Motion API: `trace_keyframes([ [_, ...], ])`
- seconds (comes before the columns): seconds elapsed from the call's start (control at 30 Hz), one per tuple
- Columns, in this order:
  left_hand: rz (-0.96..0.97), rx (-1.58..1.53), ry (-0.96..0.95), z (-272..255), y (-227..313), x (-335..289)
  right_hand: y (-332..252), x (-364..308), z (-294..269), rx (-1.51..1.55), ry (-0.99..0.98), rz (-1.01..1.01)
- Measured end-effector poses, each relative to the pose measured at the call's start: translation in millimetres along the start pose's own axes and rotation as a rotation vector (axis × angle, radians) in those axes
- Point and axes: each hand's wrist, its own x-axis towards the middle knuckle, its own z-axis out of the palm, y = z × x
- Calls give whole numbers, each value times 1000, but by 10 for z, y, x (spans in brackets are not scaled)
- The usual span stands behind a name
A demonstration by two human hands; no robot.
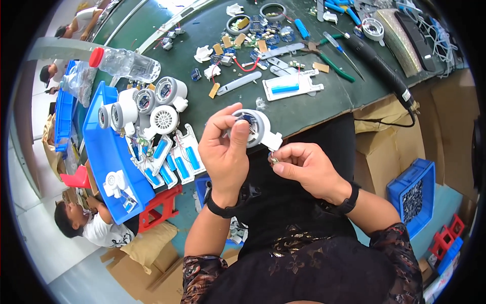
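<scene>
My left hand (225,154) is closed around a white round fan housing (264,121) with a grey ring, its thumb across the rim. Inside the ring, dark parts show, partly covered by the fingers. The housing's short neck points toward my right hand (313,169). Just below the neck's end, my right thumb and fingertips pinch a small wired part (274,159); its exact kind is too small to tell. Beyond the hands on the green table lies a white handle shell (304,83) with a blue battery (285,88).
Left, a blue bin (109,152) adjoins several fan heads (164,119) and battery-filled handles (187,152). A clear bottle (129,65) stands behind. Pliers (331,63), a screwdriver (344,54) and a black corded tool (377,66) lie right. Other people sit at left.
</scene>
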Motion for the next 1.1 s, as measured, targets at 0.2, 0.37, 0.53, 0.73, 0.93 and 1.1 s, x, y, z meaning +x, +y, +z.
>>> trace_keyframes([
  [0.2, 82, 166, -35, 2, -53, -6, -23, -18, -2, -15, 46, 26],
  [0.37, 149, 251, -18, 8, -62, 27, -27, -3, -2, -12, 97, 31],
  [0.53, 114, 228, -20, 18, -33, 59, -44, 4, -17, -7, 75, 13],
  [0.73, 50, 169, -44, -6, -52, 87, -25, 5, -22, 26, 56, -8],
  [0.93, 46, 164, -44, -7, -45, 94, -31, 8, -16, 47, 56, -30],
  [1.1, 4, 143, -42, -3, -20, 96, -39, 6, -4, 38, 60, -33],
])
